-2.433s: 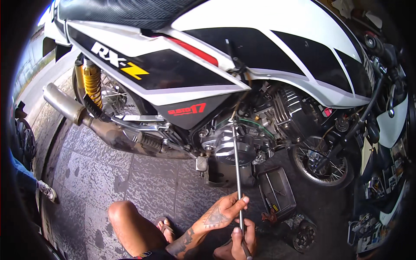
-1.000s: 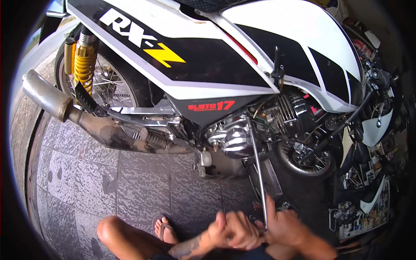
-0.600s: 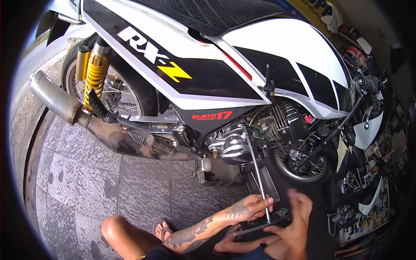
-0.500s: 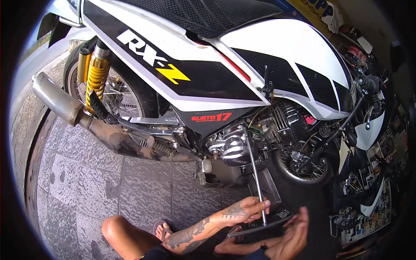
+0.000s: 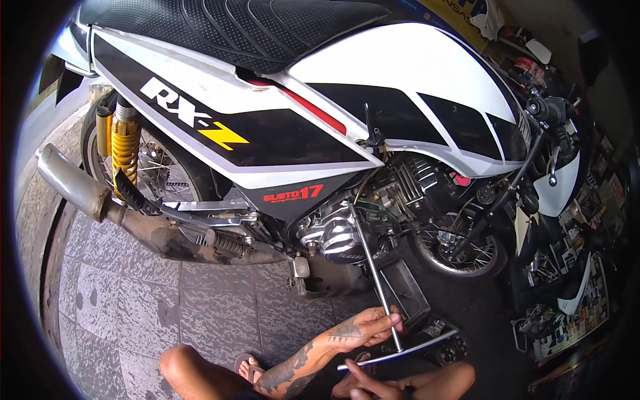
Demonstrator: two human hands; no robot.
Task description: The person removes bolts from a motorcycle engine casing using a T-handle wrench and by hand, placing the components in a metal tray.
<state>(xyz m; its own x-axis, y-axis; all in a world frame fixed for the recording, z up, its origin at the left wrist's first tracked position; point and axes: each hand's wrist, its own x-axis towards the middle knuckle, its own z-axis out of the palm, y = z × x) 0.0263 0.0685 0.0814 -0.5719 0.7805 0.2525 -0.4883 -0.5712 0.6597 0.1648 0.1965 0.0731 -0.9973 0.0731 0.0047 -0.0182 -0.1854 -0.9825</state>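
A long T-handle wrench (image 5: 377, 283) runs from the silver engine case (image 5: 337, 235) of a motorcycle (image 5: 280, 140) down toward me. My left hand (image 5: 375, 325) is closed around its shaft, just above the crossbar (image 5: 430, 341). Below that, my right hand (image 5: 375, 387) has its fingers stretched out against or close beside the crossbar's left end; whether they touch I cannot tell. The wrench's far tip meets the engine area, but the fastener there is hidden.
An open dark tray (image 5: 419, 297) stands on the floor beyond the crossbar. The exhaust (image 5: 153, 233) and foot peg (image 5: 301, 268) jut out at the left. Loose parts and tools lie on a board (image 5: 580, 327) at the right. My knees frame the near side.
My right hand has swung from the crossbar's right side to its left end. My left hand stays on the shaft. The motorcycle sits slightly further left in the picture.
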